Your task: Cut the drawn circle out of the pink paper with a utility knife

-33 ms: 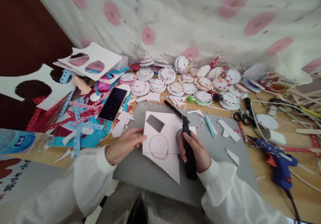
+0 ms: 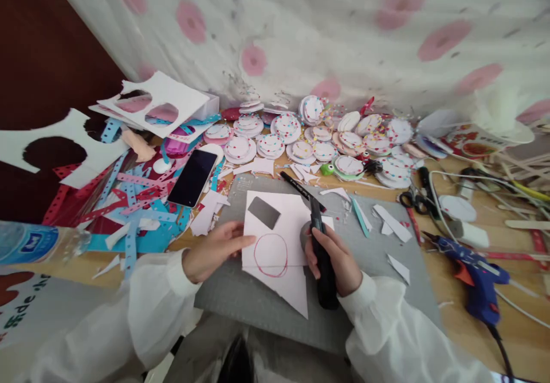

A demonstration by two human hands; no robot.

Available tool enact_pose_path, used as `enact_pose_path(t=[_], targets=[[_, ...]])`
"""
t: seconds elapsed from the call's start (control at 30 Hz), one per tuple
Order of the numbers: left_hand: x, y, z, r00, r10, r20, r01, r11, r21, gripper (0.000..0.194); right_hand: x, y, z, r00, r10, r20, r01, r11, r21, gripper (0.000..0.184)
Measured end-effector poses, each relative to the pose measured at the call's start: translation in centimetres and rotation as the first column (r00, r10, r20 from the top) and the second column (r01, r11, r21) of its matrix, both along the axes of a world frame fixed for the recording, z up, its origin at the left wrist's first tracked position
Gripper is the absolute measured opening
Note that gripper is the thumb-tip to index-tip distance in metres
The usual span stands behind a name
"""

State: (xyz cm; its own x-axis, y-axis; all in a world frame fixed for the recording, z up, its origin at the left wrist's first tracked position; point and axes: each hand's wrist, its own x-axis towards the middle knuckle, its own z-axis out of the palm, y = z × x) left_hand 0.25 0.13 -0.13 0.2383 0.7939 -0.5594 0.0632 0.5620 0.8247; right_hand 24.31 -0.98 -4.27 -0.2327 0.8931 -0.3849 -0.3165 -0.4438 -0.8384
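Note:
A white card (image 2: 296, 217) with a red hand-drawn circle on it lies over a grey cutting mat (image 2: 378, 280). Its lower part is creased and runs to a point, and a dark grey rectangle shows in its upper left. My left hand (image 2: 215, 251) pinches the card's left edge, thumb on top. In my right hand (image 2: 337, 254) is a black-handled cutter (image 2: 324, 268), upright beside the card's right side; its tip is hard to make out. Next to it, a round grey area shows in the card, partly hidden by my fingers. A black marker (image 2: 296, 185) lies just beyond the card.
Stacked white paper discs with coloured beads (image 2: 270, 145) line the back. Left are a phone (image 2: 193, 177), punched coloured strips (image 2: 129, 200), cut-out card (image 2: 38, 142) and a bottle (image 2: 34, 243). Right are scissors (image 2: 415, 200), a blue glue gun (image 2: 476, 280) and a bowl (image 2: 490, 137).
My left thumb has come farther over the card's left edge. The card has shifted slightly left and toward me. My right hand has barely moved with the cutter.

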Motion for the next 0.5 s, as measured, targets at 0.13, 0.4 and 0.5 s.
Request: enact_pose_path(t=[0.13,0.4,0.5], targets=[[0.4,0.4,-0.2,0.991,-0.103,-0.080,0.115,0.981,0.157,0.039,0.1,0.5,1.1,0.999,0.011,0.035,-0.014,0.997,0.075,0.032],[0.4,2.9,0.3,0.999,0.046,0.027,-0.051,0.970,0.236,0.041,2.8,2.0,5.7,0.958,-0.175,0.228,0.094,0.941,0.325,0.052],[1.2,4.3,-0.8,0.991,0.079,0.111,-0.101,0.972,0.212,0.044,3.8,2.5,6.7,0.947,-0.231,0.221,0.165,0.946,0.279,0.037]])
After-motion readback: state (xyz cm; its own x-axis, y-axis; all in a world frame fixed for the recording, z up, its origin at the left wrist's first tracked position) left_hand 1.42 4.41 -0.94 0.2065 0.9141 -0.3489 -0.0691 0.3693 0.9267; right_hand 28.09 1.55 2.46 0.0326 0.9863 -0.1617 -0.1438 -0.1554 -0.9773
